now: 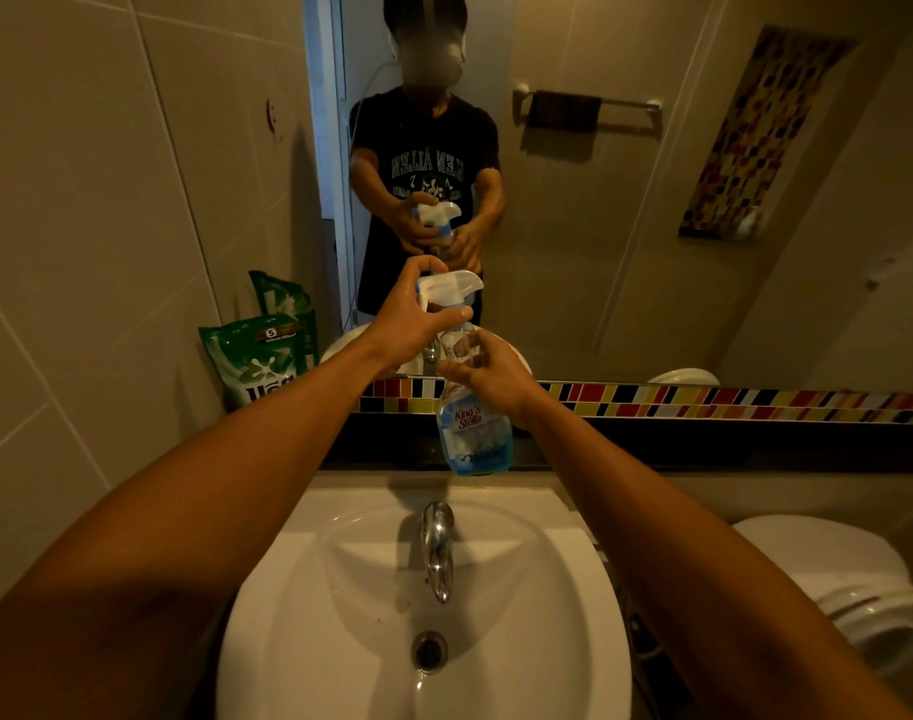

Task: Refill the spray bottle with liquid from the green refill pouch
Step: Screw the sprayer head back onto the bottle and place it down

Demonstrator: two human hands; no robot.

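Note:
A clear spray bottle (474,433) with a blue label and a little blue liquid at its bottom is held upright above the back of the sink. My right hand (488,374) grips its neck and shoulder. My left hand (418,317) is closed around the white trigger sprayer head (452,285) on top of the bottle. The green refill pouch (254,358) stands upright on the ledge at the left, against the tiled wall, apart from both hands.
A white sink (574,589) with a chrome tap (438,548) lies below the bottle. A mirror (626,226) fills the wall ahead, with a coloured mosaic strip (704,400) under it. A white toilet (859,589) sits at the right.

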